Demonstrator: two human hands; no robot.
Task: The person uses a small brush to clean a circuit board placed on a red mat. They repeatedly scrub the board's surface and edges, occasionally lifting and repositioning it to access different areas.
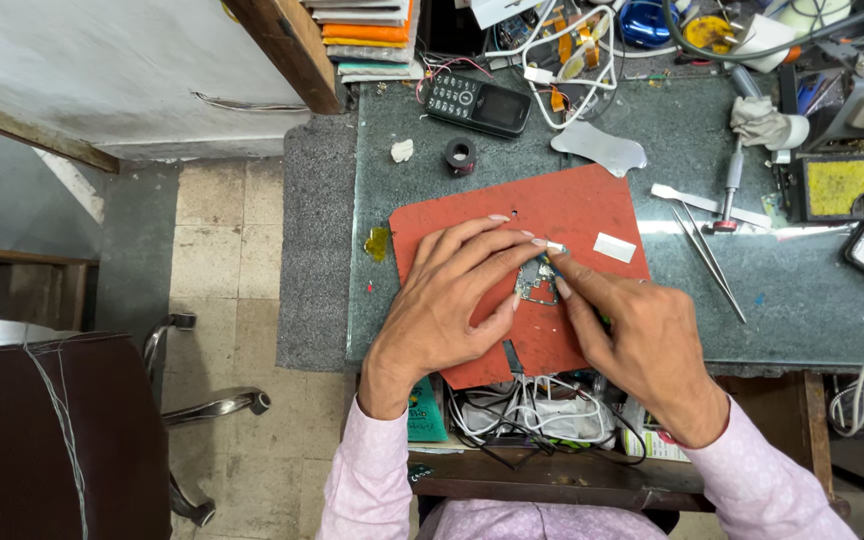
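Both hands meet on a small circuit board [538, 281] lying on the red mat [572, 215] on the desk [672, 130]. The left hand [447, 300] and right hand [632, 330] pinch it with their fingers; tweezers [709, 260] lie nearby.

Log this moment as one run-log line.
left hand: steadies small circuit board | right hand: fingertips on board | surface: red mat | nearby: tweezers, keypad phone

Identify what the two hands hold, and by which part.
A small circuit board on the red mat: left hand at its left edge, right hand at its top right.
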